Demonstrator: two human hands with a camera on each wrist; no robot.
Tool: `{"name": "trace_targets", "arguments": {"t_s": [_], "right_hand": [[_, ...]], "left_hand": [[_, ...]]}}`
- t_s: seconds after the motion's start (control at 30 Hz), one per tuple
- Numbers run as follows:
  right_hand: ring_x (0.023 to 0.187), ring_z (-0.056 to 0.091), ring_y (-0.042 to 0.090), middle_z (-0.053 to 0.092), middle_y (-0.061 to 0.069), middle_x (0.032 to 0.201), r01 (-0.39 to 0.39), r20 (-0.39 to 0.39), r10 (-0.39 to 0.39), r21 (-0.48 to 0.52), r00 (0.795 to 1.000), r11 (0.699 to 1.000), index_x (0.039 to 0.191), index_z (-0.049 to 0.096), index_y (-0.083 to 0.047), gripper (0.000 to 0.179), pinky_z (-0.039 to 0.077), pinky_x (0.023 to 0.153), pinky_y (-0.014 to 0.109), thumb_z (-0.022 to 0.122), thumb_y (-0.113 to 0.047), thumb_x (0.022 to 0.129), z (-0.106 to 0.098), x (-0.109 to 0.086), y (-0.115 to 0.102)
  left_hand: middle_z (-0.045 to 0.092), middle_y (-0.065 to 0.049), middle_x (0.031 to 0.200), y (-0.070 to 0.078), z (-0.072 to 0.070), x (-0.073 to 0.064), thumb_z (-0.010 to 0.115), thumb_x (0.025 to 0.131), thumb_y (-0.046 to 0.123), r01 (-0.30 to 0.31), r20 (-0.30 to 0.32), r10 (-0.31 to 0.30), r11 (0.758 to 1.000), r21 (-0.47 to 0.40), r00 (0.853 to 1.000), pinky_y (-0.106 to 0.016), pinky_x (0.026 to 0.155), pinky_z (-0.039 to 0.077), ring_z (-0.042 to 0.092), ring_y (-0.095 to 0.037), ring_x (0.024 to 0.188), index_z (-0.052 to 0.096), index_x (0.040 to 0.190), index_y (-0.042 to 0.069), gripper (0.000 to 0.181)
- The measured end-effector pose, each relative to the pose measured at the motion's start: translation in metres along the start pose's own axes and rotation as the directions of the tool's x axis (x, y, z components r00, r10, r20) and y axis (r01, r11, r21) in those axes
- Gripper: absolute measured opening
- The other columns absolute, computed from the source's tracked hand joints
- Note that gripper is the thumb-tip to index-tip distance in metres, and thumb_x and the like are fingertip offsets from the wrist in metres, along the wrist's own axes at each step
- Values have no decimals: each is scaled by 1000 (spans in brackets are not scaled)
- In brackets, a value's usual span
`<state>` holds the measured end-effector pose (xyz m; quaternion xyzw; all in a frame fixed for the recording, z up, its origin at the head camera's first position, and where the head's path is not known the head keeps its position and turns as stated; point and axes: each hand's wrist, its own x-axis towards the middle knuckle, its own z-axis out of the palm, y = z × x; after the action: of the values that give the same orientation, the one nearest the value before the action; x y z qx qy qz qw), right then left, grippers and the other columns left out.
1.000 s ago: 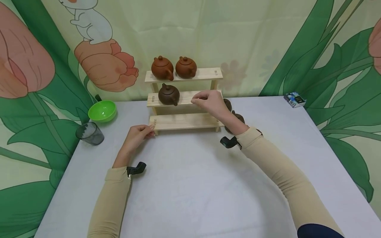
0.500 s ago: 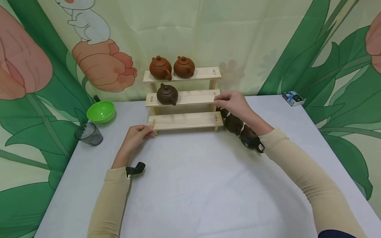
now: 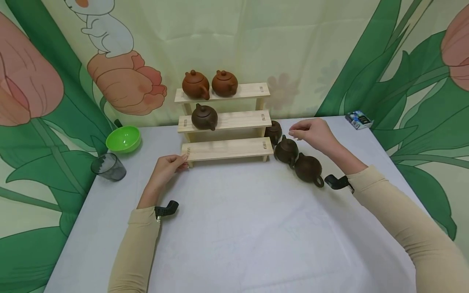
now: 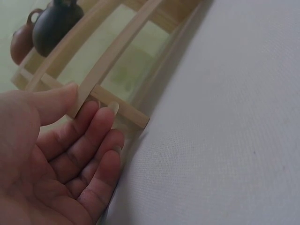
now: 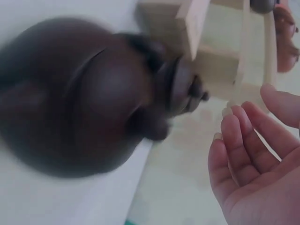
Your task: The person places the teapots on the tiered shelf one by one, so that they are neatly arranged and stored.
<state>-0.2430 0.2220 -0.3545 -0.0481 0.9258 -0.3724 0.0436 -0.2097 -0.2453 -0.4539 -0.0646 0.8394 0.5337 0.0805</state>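
Note:
A three-step wooden shelf [image 3: 227, 149] stands near the back of the table. My left hand [image 3: 165, 171] pinches the left end of its lowest board, thumb above and fingers below. A dark brown teapot [image 3: 204, 117] sits on the middle step. Two reddish-brown teapots, one left [image 3: 195, 84] and one right [image 3: 224, 83], are on the top step. To the right of the shelf, three dark teapots line up on the table: a back one [image 3: 273, 132], a middle one [image 3: 286, 151] and a front one [image 3: 308, 169]. My right hand [image 3: 318, 135] hovers beside them, holding nothing, fingers loosely bent.
A green bowl [image 3: 123, 139] and a grey see-through cup [image 3: 108, 167], lying tilted, are at the left edge of the white table [image 3: 234, 228]. A small blue box [image 3: 358, 120] lies at the back right. A printed curtain [image 3: 293, 49] hangs behind.
My right hand has moved right, from in front of the middle step to beyond the dark teapots, uncovering them. My left hand stays on the lowest board.

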Motion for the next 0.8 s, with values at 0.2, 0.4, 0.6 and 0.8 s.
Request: {"name": "trace_targets", "arguments": {"t_s": [0.2, 0.4, 0.6, 0.8], "right_hand": [[100, 68, 32, 71, 18, 116, -57, 4, 57, -26, 998, 998, 120, 69, -7, 37, 52, 85, 41, 64, -36, 97, -6, -14, 30], [102, 65, 29, 70, 18, 119, -80, 16, 81, -51, 997, 996, 120, 69, -6, 41, 51, 82, 37, 65, -39, 96, -3, -23, 51], [110, 61, 31, 70, 18, 118, -63, 46, 67, -80, 997, 995, 114, 73, -7, 36, 49, 85, 37, 67, -36, 94, 8, -27, 59], [109, 62, 33, 72, 18, 112, -36, 46, 40, -90, 998, 995, 110, 74, -6, 33, 51, 87, 41, 69, -35, 93, 16, -27, 61]], "left_hand": [[71, 2, 87, -1, -1, -1, 61, 95, 51, 1, 1, -1, 1000, 11, 1000, -25, 81, 52, 64, -12, 87, 70, 108, 0, 53], [70, 4, 85, -1, -3, -2, 61, 95, 52, 7, -5, -7, 1000, 5, 1000, -23, 81, 52, 65, -11, 86, 70, 108, 0, 54], [69, 6, 84, -1, -2, -2, 61, 96, 50, -13, -2, 13, 1000, -13, 1000, -23, 80, 52, 65, -10, 84, 70, 107, -2, 53], [69, 7, 82, -2, 0, 0, 61, 95, 50, -15, 6, 15, 1000, -21, 1000, -22, 80, 53, 64, -10, 84, 70, 107, -1, 53]]}}
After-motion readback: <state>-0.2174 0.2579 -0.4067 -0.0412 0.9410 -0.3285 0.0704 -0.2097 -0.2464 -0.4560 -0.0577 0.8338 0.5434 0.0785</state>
